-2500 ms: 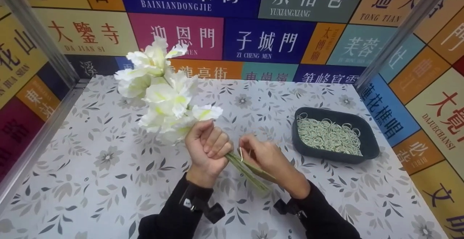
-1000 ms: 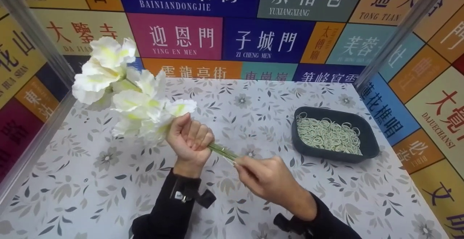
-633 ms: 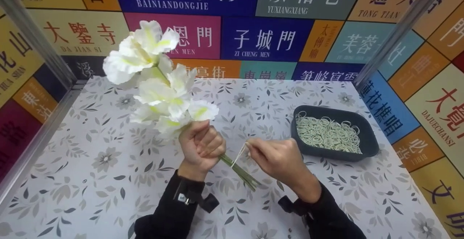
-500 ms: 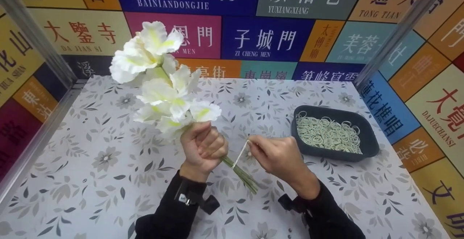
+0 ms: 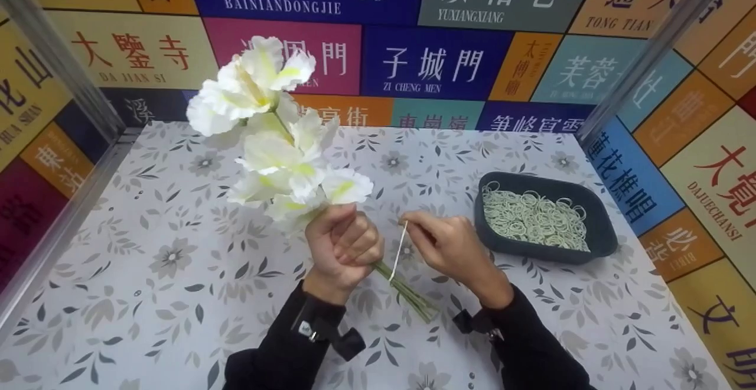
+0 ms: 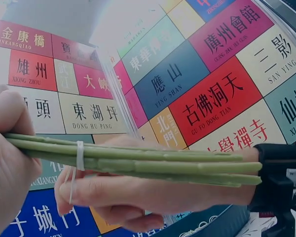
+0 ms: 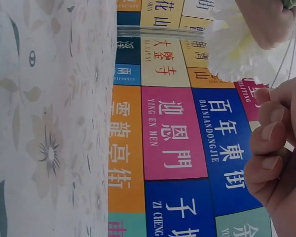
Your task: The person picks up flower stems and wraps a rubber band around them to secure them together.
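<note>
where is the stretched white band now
In the head view, the white band is just right of centre, stretched from the green stems in the left hand up to the right hand.

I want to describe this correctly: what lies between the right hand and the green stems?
A pale band, stretched from the right hand to the green stems; the head view shows it.

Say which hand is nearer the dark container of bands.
Right. The right hand is just left of the dark container; the left hand is farther left, gripping the flower stems.
</note>
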Demonstrator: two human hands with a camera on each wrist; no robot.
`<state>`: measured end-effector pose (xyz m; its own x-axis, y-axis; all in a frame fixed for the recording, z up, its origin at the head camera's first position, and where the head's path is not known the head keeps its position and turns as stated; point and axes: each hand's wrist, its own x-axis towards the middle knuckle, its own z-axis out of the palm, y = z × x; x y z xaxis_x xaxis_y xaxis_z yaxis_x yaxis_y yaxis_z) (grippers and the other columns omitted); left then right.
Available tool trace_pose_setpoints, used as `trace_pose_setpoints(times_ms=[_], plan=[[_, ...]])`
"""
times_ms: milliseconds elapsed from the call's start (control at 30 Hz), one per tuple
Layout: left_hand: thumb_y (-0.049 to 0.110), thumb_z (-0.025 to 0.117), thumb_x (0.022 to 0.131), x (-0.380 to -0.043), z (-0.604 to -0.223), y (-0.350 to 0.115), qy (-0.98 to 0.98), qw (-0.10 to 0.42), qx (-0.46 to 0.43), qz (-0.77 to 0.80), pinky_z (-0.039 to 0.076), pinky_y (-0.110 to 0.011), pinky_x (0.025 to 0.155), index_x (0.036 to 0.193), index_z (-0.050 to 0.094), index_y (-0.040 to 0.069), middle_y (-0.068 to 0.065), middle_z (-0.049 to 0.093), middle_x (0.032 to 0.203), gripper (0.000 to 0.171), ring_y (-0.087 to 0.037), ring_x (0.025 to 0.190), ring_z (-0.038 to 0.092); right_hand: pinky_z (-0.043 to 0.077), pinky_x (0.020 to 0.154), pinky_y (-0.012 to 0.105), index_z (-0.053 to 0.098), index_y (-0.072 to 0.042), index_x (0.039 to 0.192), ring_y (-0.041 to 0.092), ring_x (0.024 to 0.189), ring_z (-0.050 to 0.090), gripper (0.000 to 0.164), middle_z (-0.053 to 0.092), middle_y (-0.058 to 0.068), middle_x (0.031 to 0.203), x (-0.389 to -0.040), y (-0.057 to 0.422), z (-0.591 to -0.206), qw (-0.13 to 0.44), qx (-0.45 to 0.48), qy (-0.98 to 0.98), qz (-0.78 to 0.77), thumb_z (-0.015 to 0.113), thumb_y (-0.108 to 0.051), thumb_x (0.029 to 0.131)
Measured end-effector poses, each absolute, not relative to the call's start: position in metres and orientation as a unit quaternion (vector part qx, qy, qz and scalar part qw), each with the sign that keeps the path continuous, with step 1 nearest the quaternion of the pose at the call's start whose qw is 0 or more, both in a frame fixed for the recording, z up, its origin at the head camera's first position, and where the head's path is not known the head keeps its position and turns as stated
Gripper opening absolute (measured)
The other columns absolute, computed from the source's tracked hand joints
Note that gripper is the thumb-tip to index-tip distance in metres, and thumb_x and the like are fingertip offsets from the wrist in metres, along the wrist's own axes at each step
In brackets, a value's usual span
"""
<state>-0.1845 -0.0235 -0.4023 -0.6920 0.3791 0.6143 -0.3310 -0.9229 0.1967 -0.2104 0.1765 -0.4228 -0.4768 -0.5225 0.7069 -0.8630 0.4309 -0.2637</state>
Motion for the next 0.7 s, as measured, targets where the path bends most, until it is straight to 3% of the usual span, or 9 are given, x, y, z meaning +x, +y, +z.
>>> trace_pose_setpoints(times_ms=[233,333,500,700], plan=[[0.015,0.049,0.099,-0.181,-0.4,-0.024,-0.033,0.161,0.314,0.935,0.012,-0.019,0.035,0.054,0.022,0.02,0.009,0.019,0.044,0.052,-0.005,0.037,0.015,0.041,0.045,0.013,0.073,-0.006,0.098,0.005,0.049,0.049,0.015,0.063,-0.002,0.065,-0.203,0.154,-0.441,0.23,0.446,-0.802,0.324,0.068,0.003,0.088],[0.014,0.05,0.098,-0.182,-0.398,-0.025,-0.064,0.141,0.298,0.942,0.012,-0.018,0.035,0.055,0.022,0.02,0.008,0.019,0.043,0.052,-0.005,0.037,0.015,0.036,0.044,0.014,0.067,-0.009,0.085,0.006,0.047,0.044,0.011,0.054,-0.003,0.058,-0.194,0.14,-0.446,0.229,0.462,-0.801,0.305,0.066,0.002,0.086],[0.014,0.05,0.098,-0.183,-0.397,-0.029,-0.077,0.115,0.271,0.953,0.013,-0.019,0.034,0.054,0.021,0.02,0.008,0.019,0.043,0.054,-0.006,0.036,0.015,0.026,0.041,0.012,0.048,-0.013,0.068,0.002,0.043,0.034,0.025,0.041,-0.006,0.05,-0.177,0.122,-0.446,0.231,0.471,-0.791,0.314,0.065,-0.001,0.082],[0.019,0.048,0.102,-0.186,-0.398,-0.034,-0.094,0.078,0.264,0.957,0.014,-0.02,0.034,0.055,0.021,0.019,0.008,0.019,0.043,0.055,-0.006,0.036,0.014,0.028,0.043,0.012,0.054,-0.013,0.077,0.001,0.046,0.038,0.02,0.046,-0.008,0.056,-0.163,0.114,-0.446,0.255,0.484,-0.78,0.304,0.07,-0.002,0.083]])
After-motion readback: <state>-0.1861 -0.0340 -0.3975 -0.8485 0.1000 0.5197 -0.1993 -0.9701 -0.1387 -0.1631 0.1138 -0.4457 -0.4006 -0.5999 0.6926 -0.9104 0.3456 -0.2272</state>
